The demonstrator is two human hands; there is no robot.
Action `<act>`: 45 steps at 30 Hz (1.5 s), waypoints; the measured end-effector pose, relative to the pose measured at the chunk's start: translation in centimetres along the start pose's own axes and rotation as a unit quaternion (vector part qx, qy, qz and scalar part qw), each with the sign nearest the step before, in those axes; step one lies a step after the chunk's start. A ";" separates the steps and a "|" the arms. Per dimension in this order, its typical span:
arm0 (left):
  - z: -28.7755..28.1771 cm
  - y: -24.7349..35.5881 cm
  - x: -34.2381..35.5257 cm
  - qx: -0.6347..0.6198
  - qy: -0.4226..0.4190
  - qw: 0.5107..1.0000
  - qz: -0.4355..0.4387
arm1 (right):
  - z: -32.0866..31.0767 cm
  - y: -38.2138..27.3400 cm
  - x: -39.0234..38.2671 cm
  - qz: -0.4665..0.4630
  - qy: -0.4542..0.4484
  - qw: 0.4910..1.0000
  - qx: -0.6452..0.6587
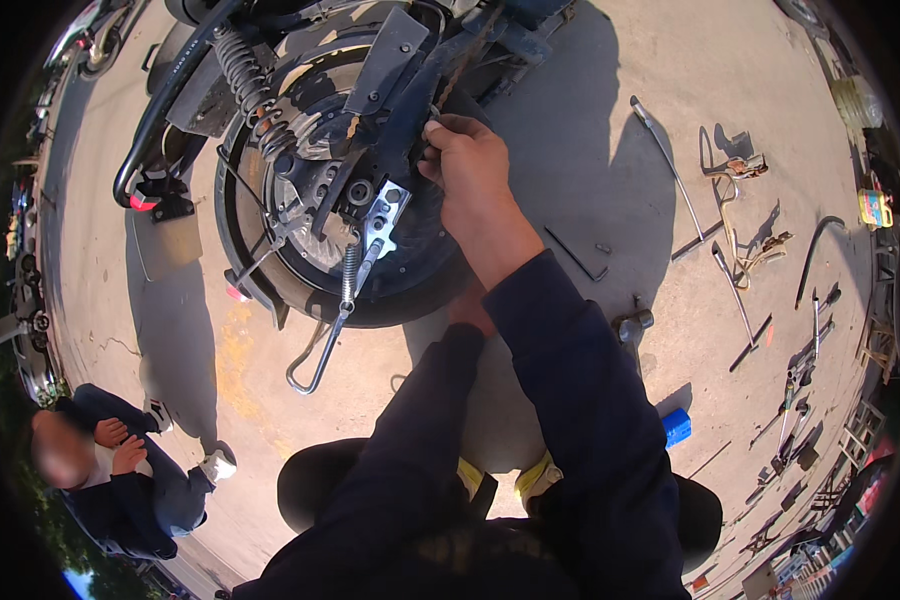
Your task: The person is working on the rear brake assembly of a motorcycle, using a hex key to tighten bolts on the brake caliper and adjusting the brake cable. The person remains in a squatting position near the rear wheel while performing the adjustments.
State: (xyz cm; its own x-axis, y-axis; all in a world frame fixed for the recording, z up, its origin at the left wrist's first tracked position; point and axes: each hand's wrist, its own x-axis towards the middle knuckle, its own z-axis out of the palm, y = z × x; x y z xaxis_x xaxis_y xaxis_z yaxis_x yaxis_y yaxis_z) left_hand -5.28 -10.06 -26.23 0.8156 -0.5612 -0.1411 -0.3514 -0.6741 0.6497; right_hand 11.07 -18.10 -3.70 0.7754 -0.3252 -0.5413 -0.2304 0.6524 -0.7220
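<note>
My right hand (466, 170) reaches to the black frame arm (400, 135) beside the rear wheel of a motorbike or scooter. Its thumb and fingers are pinched together at the arm's edge; whatever is between them is too small to make out. Below it my left hand (473, 308) rests low by the tyre (395, 312), mostly hidden under my right sleeve, so its fingers do not show. Left of my hands, a shiny metal bracket (385, 215) is mounted near the wheel hub. A side stand (320, 362) and its coil spring (349, 270) hang from it.
A shock absorber spring (245, 75) stands left of the wheel. On the ground to the right lie a hex key (575, 255), a long-handled wrench (667, 160), bent metal brackets (735, 215), a hammer-like tool (633, 325) and a blue box (677, 428). Another person (135, 470) is at lower left.
</note>
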 end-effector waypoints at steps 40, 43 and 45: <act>-10.7 16.1 1.4 -0.057 -0.165 0.985 -0.015 | -42.2 -9.0 2.5 -0.254 0.100 0.536 -0.799; -10.0 17.2 2.3 -0.036 -0.211 0.977 -0.012 | -44.2 -11.0 6.4 -0.214 0.165 0.475 -0.837; -9.9 17.4 2.6 -0.063 -0.174 0.983 -0.009 | -45.0 -12.3 6.9 -0.215 0.111 0.512 -0.824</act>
State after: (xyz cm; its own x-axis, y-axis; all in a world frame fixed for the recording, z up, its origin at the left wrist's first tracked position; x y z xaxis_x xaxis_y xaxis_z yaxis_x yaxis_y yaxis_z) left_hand -4.69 -18.48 -7.93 0.6076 -0.6942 -0.3858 -0.2611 -0.6334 0.7285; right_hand -7.25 -59.18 -17.95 0.9193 -0.3848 -0.0824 -0.3909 -0.9169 -0.0799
